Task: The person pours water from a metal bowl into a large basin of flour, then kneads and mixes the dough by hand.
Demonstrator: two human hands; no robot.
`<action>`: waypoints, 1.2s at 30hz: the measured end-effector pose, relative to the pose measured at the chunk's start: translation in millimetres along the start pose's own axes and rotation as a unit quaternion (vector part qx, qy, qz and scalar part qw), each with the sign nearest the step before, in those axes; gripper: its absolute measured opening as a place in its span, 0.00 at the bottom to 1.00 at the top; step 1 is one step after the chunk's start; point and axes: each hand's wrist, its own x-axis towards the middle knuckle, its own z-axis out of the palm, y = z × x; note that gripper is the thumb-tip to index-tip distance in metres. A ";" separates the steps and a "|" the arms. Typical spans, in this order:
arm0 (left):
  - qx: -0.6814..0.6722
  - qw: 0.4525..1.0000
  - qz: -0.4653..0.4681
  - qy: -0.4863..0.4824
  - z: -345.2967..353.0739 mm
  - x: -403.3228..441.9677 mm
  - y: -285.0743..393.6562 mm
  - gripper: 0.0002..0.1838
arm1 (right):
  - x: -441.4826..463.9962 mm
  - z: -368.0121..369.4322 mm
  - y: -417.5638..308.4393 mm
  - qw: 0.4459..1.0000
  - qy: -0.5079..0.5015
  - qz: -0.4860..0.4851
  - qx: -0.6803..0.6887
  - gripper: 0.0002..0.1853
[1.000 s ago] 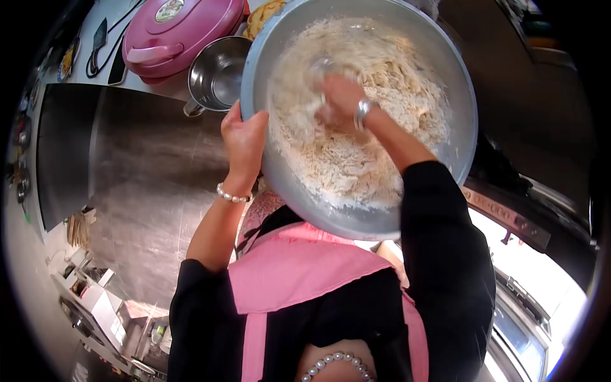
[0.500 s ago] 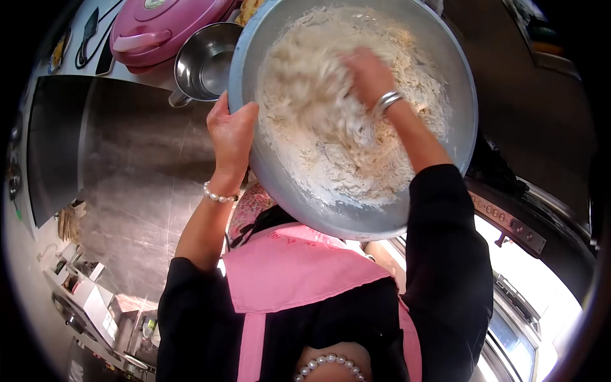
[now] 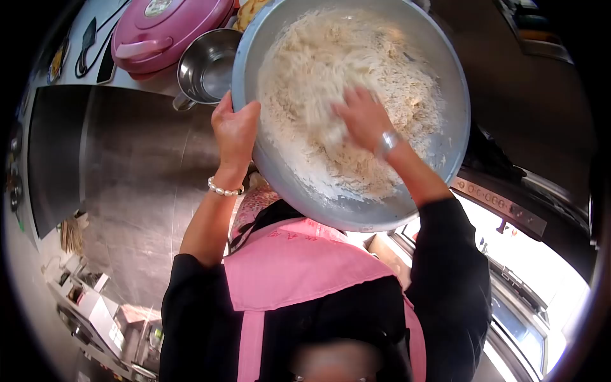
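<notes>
A large grey metal bowl is tilted toward me, with a flaky, shaggy flour mixture spread over its inside. Loose white flour lies along the near side. My left hand grips the bowl's left rim, thumb pointing up and fingers hidden behind the wall. Inside the bowl, my right hand is down in the mixture near the middle. Motion smears its fingertips and the flour beside them, so I cannot tell how the fingers are closed. A silver bracelet circles the right wrist, a pearl one the left.
Left of the bowl, a steel pot with a handle stands on the counter. Behind it sits a pink lidded appliance. A black spatula lies farther left. At the right is an appliance panel with knobs.
My right hand has shifted slightly down in the bowl while stirring, and the mixture has been moved about. The bowl has shifted slightly left and up; my left hand stays on its rim.
</notes>
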 end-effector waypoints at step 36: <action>-0.036 0.998 -0.013 0.039 2.9 -2.6 -9.5 0.07 | 26.3 21.2 -64.7 0.944 0.091 -0.306 0.078 0.08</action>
